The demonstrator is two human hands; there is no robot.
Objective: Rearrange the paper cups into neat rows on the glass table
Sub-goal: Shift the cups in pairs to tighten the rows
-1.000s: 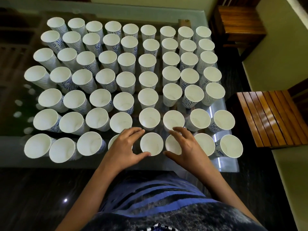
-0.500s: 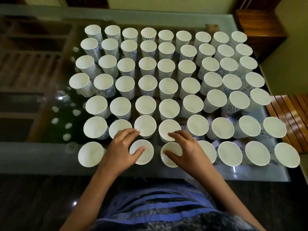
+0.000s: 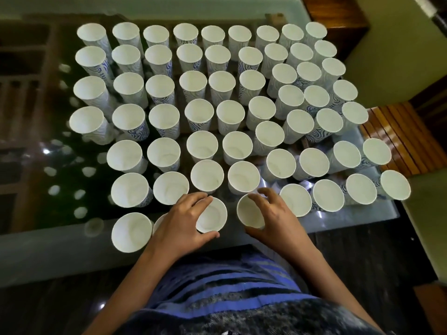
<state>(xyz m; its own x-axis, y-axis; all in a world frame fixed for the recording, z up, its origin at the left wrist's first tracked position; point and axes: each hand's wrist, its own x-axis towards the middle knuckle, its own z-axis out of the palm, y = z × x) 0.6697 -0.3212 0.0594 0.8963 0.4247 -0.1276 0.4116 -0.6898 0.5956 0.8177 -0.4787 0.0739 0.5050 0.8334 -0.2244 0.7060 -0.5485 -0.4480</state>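
Alignment of the front row seems in hand: at lower centre the left hand (image 3: pixel 179 221) curls round one paper cup (image 3: pixel 212 215), the right hand (image 3: pixel 273 218) round its neighbour (image 3: pixel 250 211), on the glass table (image 3: pixel 350 220) crowded with upright cups (image 3: pixel 229 114), so next probably come small level slides into line.

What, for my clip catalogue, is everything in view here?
paper cups: about sixty, white with blue swirls, upright in seven rough rows on the table
glass table: one, greenish frosted edge, under the cups
slatted wooden seat: one, brown, right of the table
wooden furniture: one piece, dark brown, far right corner
wall: yellowish, right side
floor: dark, nearest the person
striped garment: one, blue and grey, bottom centre
left hand: one, grips a front-row cup
right hand: one, grips the neighbouring cup
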